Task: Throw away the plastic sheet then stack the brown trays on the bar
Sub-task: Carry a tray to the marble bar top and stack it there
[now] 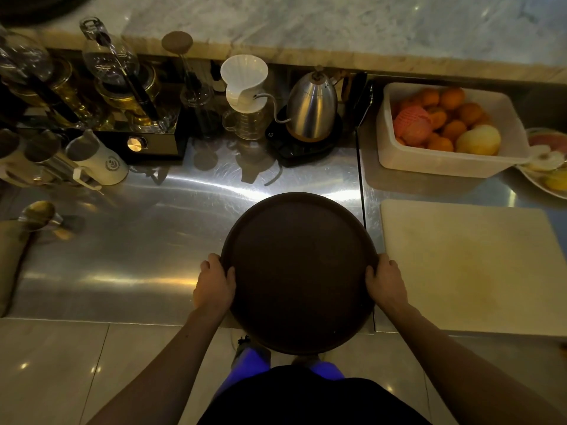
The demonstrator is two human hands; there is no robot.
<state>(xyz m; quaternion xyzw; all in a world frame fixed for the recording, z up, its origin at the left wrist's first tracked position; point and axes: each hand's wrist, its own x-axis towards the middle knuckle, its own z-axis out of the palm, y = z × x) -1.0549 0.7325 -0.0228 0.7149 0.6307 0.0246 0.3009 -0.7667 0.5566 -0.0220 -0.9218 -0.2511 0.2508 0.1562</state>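
Observation:
A round brown tray (299,271) is held level in front of me, over the near edge of the steel counter (138,256). My left hand (214,283) grips its left rim and my right hand (386,282) grips its right rim, thumbs on top. Whether more trays lie beneath it is hidden. The marble bar top (337,29) runs across the back, above the counter. No plastic sheet is in view.
A steel kettle (311,107), a white coffee dripper (244,84), glass siphons (107,62) and cups (98,161) line the counter's back. A white tub of oranges (448,164) and a pale cutting board (472,265) sit to the right.

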